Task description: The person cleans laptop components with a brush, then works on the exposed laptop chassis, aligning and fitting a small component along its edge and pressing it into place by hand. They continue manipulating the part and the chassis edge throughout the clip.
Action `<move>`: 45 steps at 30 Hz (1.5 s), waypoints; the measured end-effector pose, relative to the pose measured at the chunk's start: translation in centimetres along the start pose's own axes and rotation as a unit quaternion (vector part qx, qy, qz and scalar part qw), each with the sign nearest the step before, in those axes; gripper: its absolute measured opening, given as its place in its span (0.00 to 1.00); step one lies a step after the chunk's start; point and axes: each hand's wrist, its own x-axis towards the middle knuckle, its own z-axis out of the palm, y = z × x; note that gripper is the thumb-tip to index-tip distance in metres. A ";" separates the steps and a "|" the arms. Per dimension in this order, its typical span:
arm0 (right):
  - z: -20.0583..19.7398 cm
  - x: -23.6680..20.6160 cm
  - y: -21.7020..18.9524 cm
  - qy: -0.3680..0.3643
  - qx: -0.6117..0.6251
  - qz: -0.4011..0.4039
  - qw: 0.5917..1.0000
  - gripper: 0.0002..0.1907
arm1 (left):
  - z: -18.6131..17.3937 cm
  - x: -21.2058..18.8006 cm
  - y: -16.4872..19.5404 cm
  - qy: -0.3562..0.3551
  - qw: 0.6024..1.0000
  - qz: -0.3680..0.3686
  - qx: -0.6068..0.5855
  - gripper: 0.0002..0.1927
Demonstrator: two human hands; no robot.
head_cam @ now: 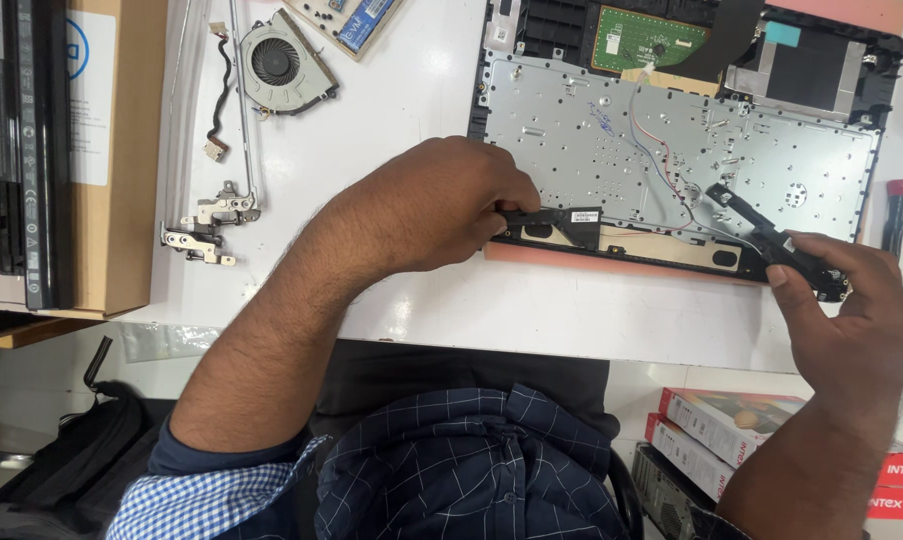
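- My left hand sits at abt 9 o'clock of the open laptop base; fingers clamped on the left speaker, a black bar along the base's near edge.
- My right hand is at abt 4 o'clock of the base; fingers pinched together on the right speaker, lifted a bit and tilted, prob. so its thin wire stays slack.
- Both speakers are joined by that wire, which runs up over the grey metal plate, so I hold one in each hand rather than letting either dangle.
- The base lies upside-down-open on the white worktop, acting as a shallow tray: inside are the metal plate, a green touchpad board at 12 o'clock and a black ribbon; the far right bay is too dark to tell what's in it.
- Loose parts parked clear at 10 o'clock: cooling fan, hinge brackets.
- A cardboard box at far 9 o'clock carries a long black battery.
- Red-handled tool at 3 o'clock, near my right hand.
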 end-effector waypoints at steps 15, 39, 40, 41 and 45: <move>2.3 0.8 -5.9 -0.026 -0.045 -0.128 0.990 0.13 | 0.9 0.4 -1.1 0.071 0.995 0.055 -0.035 0.14; 4.9 7.4 -13.6 -0.124 -0.133 -0.270 0.946 0.17 | 2.0 0.4 -4.6 0.268 0.942 0.107 -0.174 0.09; 4.2 7.4 -13.4 -0.131 -0.128 -0.270 0.945 0.17 | 1.9 0.4 -4.5 0.269 0.941 0.110 -0.172 0.09; 3.3 7.4 -12.9 -0.138 -0.123 -0.271 0.945 0.17 | 1.9 0.3 -4.3 0.261 0.943 0.099 -0.181 0.10; 0.9 7.1 -9.2 -0.144 0.125 -0.234 0.953 0.17 | 1.5 0.0 -3.3 0.243 0.948 0.078 -0.190 0.12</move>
